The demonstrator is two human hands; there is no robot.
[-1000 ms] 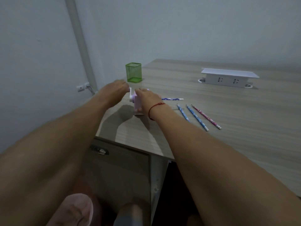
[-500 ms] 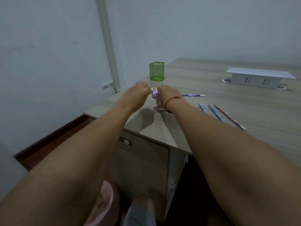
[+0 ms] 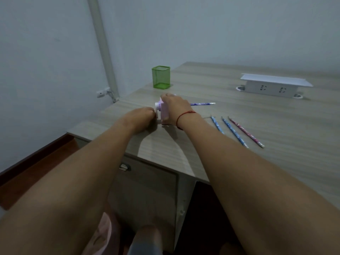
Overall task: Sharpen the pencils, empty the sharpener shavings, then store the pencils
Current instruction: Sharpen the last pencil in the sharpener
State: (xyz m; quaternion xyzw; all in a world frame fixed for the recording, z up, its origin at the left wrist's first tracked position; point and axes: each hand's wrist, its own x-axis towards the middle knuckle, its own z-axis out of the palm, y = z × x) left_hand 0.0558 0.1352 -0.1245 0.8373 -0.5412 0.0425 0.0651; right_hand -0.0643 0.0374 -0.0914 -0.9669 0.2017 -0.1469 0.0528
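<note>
A pink crank pencil sharpener stands on the wooden desk near its left end. My right hand grips the sharpener's body from above. My left hand has its fingers curled at the white crank on the sharpener's left side; the handle itself is hidden. A purple pencil sticks out of the sharpener to the right. Three more pencils, two blue and one red, lie side by side to the right. A green mesh pencil cup stands behind the sharpener.
A white socket box sits at the back right of the desk. Below the desk's front edge is a cabinet door with a metal latch. A white pipe runs up the wall at the left. My knees show at the bottom.
The view has shifted, so the desk sits further right in frame. My left hand has dropped lower beside the crank; my right hand stays on the sharpener.
</note>
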